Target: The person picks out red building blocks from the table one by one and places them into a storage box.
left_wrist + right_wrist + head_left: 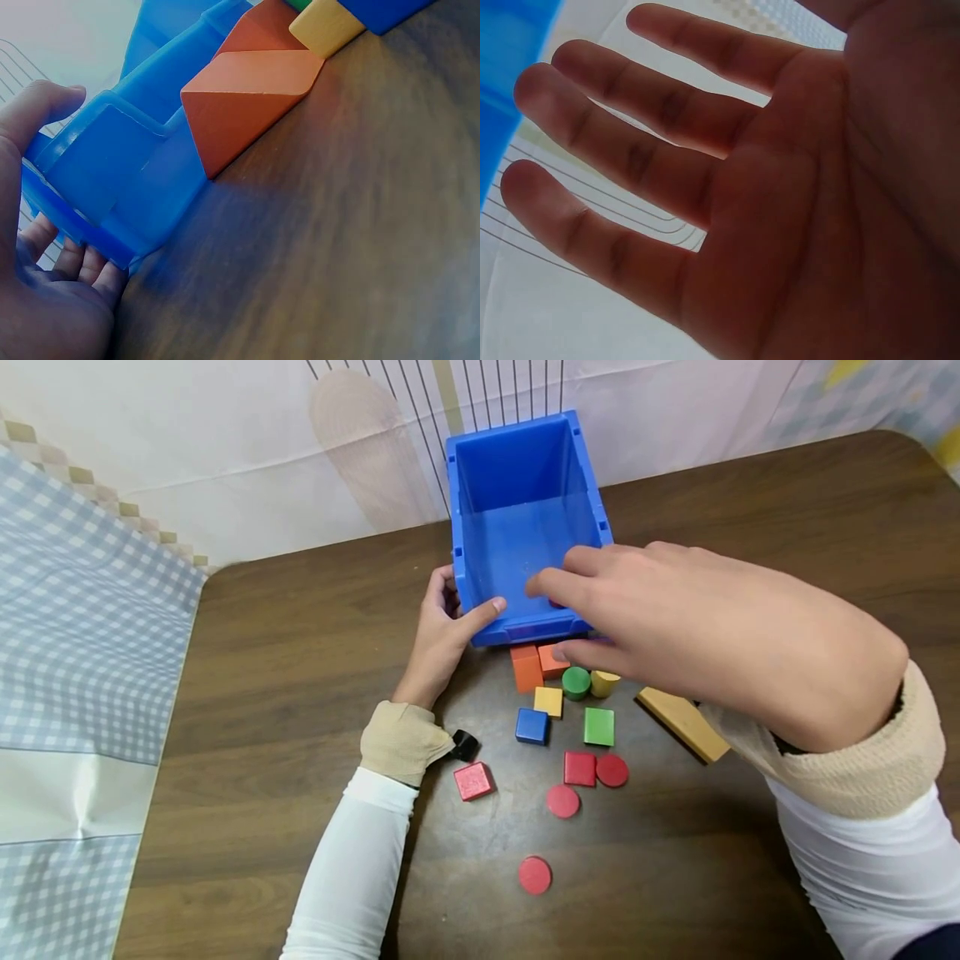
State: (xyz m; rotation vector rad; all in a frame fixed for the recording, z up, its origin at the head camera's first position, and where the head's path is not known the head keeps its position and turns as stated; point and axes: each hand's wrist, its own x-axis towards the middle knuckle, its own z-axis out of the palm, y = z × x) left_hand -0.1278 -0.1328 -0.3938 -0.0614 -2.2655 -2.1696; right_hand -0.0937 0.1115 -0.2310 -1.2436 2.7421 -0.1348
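Note:
My left hand (442, 639) grips the near left corner of a blue plastic bin (525, 631), thumb over the rim and fingers against the outer side. The left wrist view shows the same hold on the bin (112, 157). My right hand (675, 618) hovers over the bin's near right part. In the right wrist view its fingers (637, 157) are spread and nearly straight, with nothing in the palm. A small red piece (556, 604) shows in the bin, mostly hidden by that hand. Orange triangular blocks (247, 75) lie close against the bin's front.
Before the bin lie a green cylinder (576, 682), a yellow block (548, 702), a blue cube (532, 726), a green block (599, 727) and several red pieces (580, 768). A long wooden block (684, 724) lies right. A patterned curtain (262, 460) hangs behind the table.

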